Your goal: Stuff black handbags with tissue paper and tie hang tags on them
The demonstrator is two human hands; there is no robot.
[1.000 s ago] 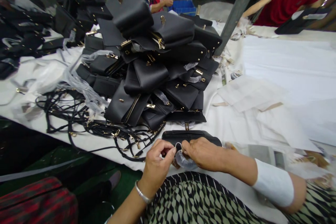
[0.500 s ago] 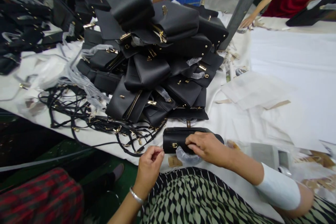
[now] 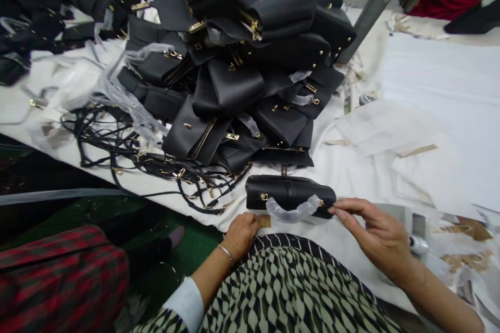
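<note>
Broad white-covered table [image 3: 429, 78] across the whole view, near edge running down toward the lap. Heaped on it, left of middle, a tall pile of black handbags [image 3: 250, 62] with gold clasps, flaps leaning every way. Left of the pile, a tangle of black straps [image 3: 128, 151] with gold clips, spread to the table edge, loose clear plastic [image 3: 117, 99] lying over part of it. Right of the pile, flat sheets of white paper [image 3: 383, 125]. Far back, a grey slanting post [image 3: 375, 5] rising from the table.

Just in front of the pile, apart from it, one small black handbag [image 3: 291, 192] lying on its side at the near edge, its handle wrapped in clear film [image 3: 292, 212], curving along the near face.

Right hand [image 3: 375, 234] reaching in from the lower right, forearm bare, palm turned down and leftward, fingers loosely spread, fingertips at the handbag's right end beside the gold fitting; closed on nothing, contact with the bag uncertain. Left hand [image 3: 242, 231] low at the table edge, wrist bent, bracelet on the wrist, fingers curled down onto a small brown tag [image 3: 264, 220] just left of and below the handbag; grip on the tag not clear.
</note>
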